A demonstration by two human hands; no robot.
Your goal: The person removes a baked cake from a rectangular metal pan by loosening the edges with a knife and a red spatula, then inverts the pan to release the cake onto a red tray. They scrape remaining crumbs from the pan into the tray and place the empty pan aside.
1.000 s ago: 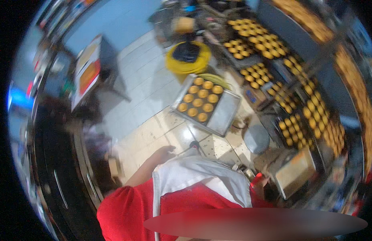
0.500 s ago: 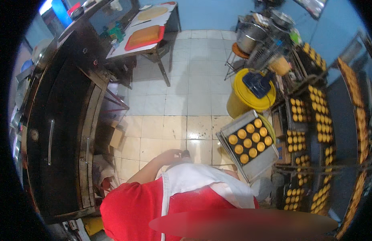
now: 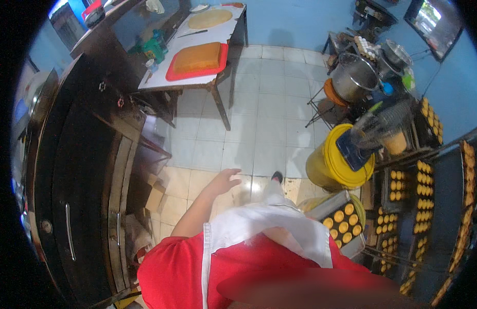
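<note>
My left hand (image 3: 225, 181) reaches out over the tiled floor with its fingers apart, open and touching nothing. My right hand does not show; my body and white apron (image 3: 248, 226) cover that side. At my right a grey metal tray (image 3: 323, 207) holds a dark pan of round golden cakes (image 3: 343, 227), resting over a yellow container and partly hidden by my red sleeve. Further forward on the right stands a yellow lidded bin (image 3: 328, 159) with a dark blue dustpan-like piece (image 3: 352, 150) on top.
A table (image 3: 218, 87) at the far left bears a sponge cake (image 3: 197, 56) on a red tray (image 3: 224, 64). The black oven (image 3: 84, 195) lines my left. Racks of filled cake pans (image 3: 425, 195) stand on my right, with a large pot (image 3: 356, 77) beyond.
My view has moved forward. My left hand has swung forward, away from my body, and its fingers are spread more. The cake tray now sits lower at my right, more hidden by my body.
</note>
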